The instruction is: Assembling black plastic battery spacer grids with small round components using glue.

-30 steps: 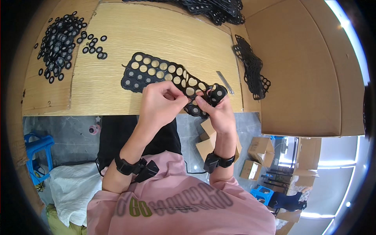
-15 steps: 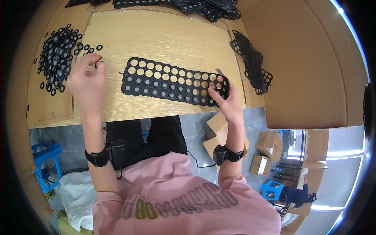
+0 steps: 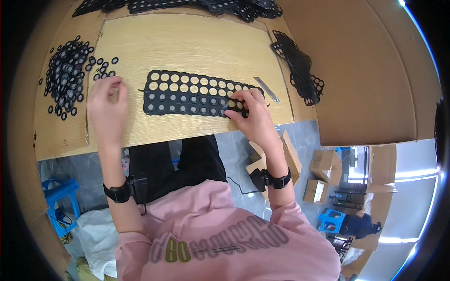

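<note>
A long black sheet with rows of round holes [image 3: 180,83] lies on the table in front of me. Its two far rows show the yellow tabletop through the holes. Grey-centred discs fill much of the two near rows. My right hand [image 3: 253,114] grips the sheet's right part, thumb on the near edge and fingers over the holes, hiding some of them. Left of the sheet, my left hand [image 3: 108,105] has thumb and fingers drawn together; I cannot make out what is between them. Just beyond its fingertips lie several loose black ring-shaped discs [image 3: 115,60].
A heap of the same discs [image 3: 65,77] covers the table's left side. Stacked black perforated sheets [image 3: 206,5] lie along the far edge, with another bundle [image 3: 300,70] at the right. A thin metal strip [image 3: 267,90] lies beyond my right hand. A cardboard wall [image 3: 361,79] rises at the right.
My right hand has moved left along the sheet from its right end, uncovering the metal strip. The loose discs near my left hand have shifted; that hand stays beside them.
</note>
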Available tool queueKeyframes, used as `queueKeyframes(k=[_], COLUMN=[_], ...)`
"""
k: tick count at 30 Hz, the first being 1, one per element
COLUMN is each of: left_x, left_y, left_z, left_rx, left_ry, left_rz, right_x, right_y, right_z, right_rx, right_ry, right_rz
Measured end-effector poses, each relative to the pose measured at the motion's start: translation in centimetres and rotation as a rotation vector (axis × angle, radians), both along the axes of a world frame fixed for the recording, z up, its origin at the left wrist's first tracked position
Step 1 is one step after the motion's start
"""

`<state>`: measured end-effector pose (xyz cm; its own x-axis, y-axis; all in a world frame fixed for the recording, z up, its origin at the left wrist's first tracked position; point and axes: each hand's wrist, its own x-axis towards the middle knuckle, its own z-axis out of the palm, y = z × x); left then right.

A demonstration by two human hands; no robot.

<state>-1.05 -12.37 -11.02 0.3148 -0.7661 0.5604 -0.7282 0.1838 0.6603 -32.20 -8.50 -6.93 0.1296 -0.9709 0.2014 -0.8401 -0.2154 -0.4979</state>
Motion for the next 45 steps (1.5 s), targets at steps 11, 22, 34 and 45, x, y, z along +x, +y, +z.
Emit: queueKeyframes(k=[11,22,34,45], left_x=[0.4,0.2,-7.6,-6.9], left_y=[-0.9,-1.8,-0.4,-5.2], left_z=[-1.6,-1.4,4.1,6.6], left_rx=[-0.042,0.014,0.068,0.154], left_ry=[-0.083,-0.311,0.196,0.343], left_rz=[-0.029,-0.204,-0.826,-0.792], right_x=[0.5,1.1,0.0,4.2], right_y=[-0.8,-0.2,-4.6,-9.4], right_z=[0.6,0.9,1.5,5.3], right_rx=[0.199,0.091,0.157,0.262], right_ry=[0.007,0.164,-0.395,-0.611], right_rz=[-0.042,-0.083,0.111,0.357])
